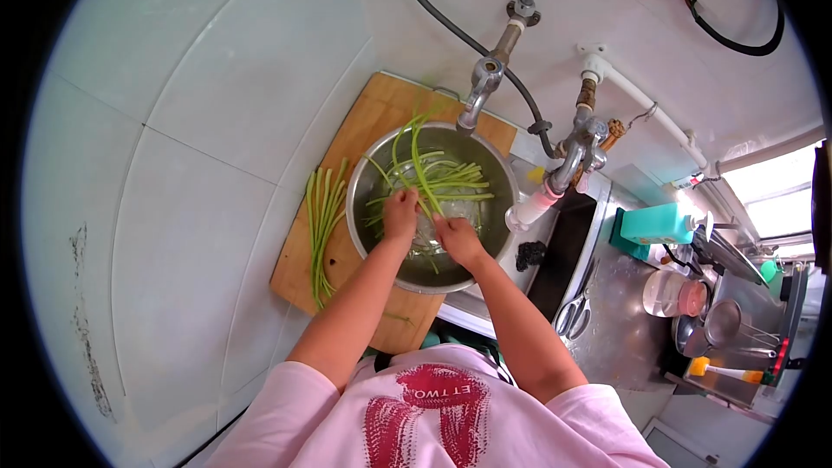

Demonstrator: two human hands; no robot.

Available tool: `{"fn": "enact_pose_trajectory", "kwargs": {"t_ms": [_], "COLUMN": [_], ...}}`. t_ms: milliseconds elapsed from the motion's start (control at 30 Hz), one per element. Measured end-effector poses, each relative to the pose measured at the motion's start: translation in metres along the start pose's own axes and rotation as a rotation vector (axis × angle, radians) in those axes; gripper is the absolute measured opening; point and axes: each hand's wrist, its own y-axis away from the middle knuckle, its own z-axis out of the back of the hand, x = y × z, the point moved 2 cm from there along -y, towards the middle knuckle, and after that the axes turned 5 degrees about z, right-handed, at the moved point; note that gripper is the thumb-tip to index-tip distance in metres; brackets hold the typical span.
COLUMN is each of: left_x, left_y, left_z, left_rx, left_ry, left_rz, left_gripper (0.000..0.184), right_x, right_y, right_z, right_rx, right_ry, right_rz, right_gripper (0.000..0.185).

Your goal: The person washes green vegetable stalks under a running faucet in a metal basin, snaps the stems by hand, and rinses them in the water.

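Note:
A round metal basin [355,224] of water stands on a wooden cutting board [381,97], with long green vegetable stems [455,175] lying in it. Over the basin, my left hand [400,215] is closed on a few of these stems, which stick up past the far rim. My right hand [457,237] pinches the lower ends of the same stems, just right of the left hand. Their exact kind I cannot tell. A separate bundle of green stems [319,225] rests on the board left of the basin.
Above the basin hangs a metal tap [484,87]; a second tap [576,152] is over the sink to the right. Scissors [575,314], a black scrubber [530,255], a turquoise bottle [654,224] and a strainer [723,322] are on the right. A tiled wall [208,199] borders the left.

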Motion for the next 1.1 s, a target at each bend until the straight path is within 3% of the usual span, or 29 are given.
{"fn": "enact_pose_trajectory", "kwargs": {"t_ms": [67, 167, 233, 267, 333, 400, 467, 533, 600, 767, 867, 900, 933, 1000, 1067, 1100], "left_x": [-0.011, -0.002, -0.006, -0.007, -0.011, -0.009, 0.001, 0.011, 0.009, -0.009, -0.014, -0.018, -0.022, -0.028, -0.035, -0.035], "left_y": [0.003, -0.003, 0.005, 0.010, 0.013, 0.007, 0.004, 0.004, 0.008, 0.015, 0.009, 0.008, 0.006, 0.003, 0.005, 0.005], "left_z": [0.003, 0.001, 0.003, 0.004, 0.007, 0.014, 0.012, 0.007, 0.003, 0.009, 0.012, 0.011, 0.011, 0.017, 0.021, 0.024], "left_rx": [-0.049, -0.026, 0.000, 0.035, 0.072, 0.131, 0.216, 0.304, 0.267, 0.324, 0.438, 0.501, 0.500, 0.257, 0.248, 0.238], "left_ry": [0.229, 0.224, 0.172, 0.177, 0.184, -0.022, 0.016, 0.053, 0.235, 0.142, 0.115, 0.139, 0.141, 0.108, 0.169, 0.229], "left_rz": [0.042, 0.029, 0.036, 0.047, 0.056, 0.069, 0.140, 0.210, 0.230, 0.179, 0.115, 0.089, 0.086, 0.146, 0.143, 0.144], "left_gripper": [0.020, 0.014, 0.013, 0.012, 0.011, 0.011, 0.013, 0.016, 0.018, 0.021, 0.024, 0.025, 0.025, 0.021, 0.022, 0.022], "right_x": [-0.010, -0.033, -0.026, -0.026, -0.014, -0.004, -0.001, -0.008, -0.014, -0.006, -0.001, 0.001, 0.002, -0.006, -0.014, -0.011], "right_y": [-0.004, -0.016, -0.014, -0.013, -0.008, -0.008, -0.009, -0.012, -0.015, -0.007, -0.002, 0.002, 0.005, -0.001, -0.006, -0.009], "right_z": [0.003, 0.003, -0.002, -0.001, 0.008, 0.017, 0.009, -0.002, -0.010, 0.005, 0.010, 0.010, 0.010, 0.011, 0.011, 0.016], "right_rx": [0.042, -0.142, -0.472, -0.471, -0.305, -0.261, -0.150, -0.056, 0.078, 0.152, 0.207, 0.292, 0.376, 0.435, 0.491, 0.276], "right_ry": [0.046, 0.190, 0.525, 0.522, 0.653, 0.624, 0.610, 0.481, 0.112, 0.183, 0.376, 0.255, 0.133, 0.151, 0.167, 0.362], "right_rz": [-0.089, -0.118, 0.020, 0.020, 0.147, 0.043, 0.039, 0.126, 0.102, 0.048, 0.083, -0.039, -0.160, -0.164, -0.167, -0.127], "right_gripper": [0.041, 0.034, 0.026, 0.026, 0.019, 0.019, 0.021, 0.022, 0.025, 0.029, 0.018, 0.019, 0.019, 0.021, 0.023, 0.023]}}
